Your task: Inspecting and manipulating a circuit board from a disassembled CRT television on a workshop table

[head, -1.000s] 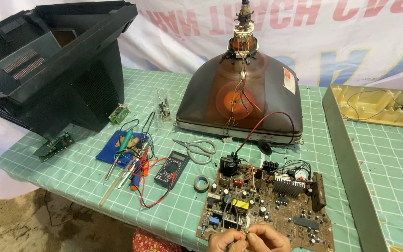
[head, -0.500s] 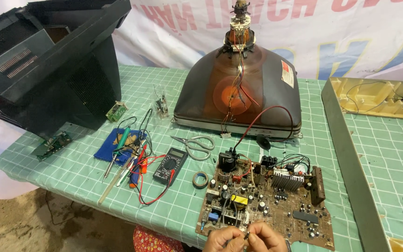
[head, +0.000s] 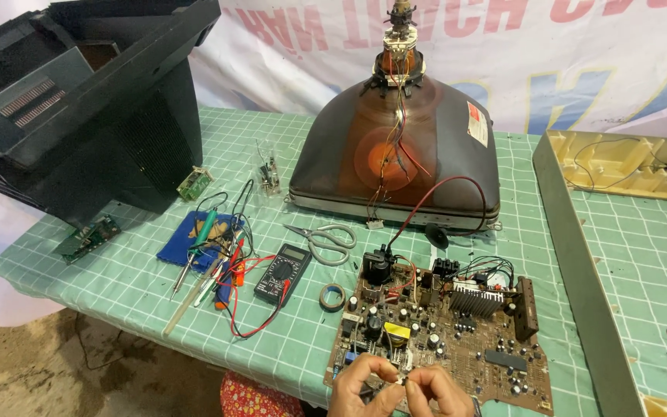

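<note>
Brown component-studded circuit board (head: 457,340), lying at the near edge of the green checked surface (head: 642,255), is overlapped by left hand (head: 364,382) and right hand (head: 434,390), fingers pinched on a small white part (head: 401,380).

A picture tube (head: 403,154), black casing (head: 79,116), scissors (head: 326,241), multimeter (head: 281,274) and tape roll (head: 333,297) lie on the green table (head: 627,255).

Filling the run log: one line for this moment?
left hand and right hand: pinching small part | over circuit board near edge | multimeter, scissors left
</note>
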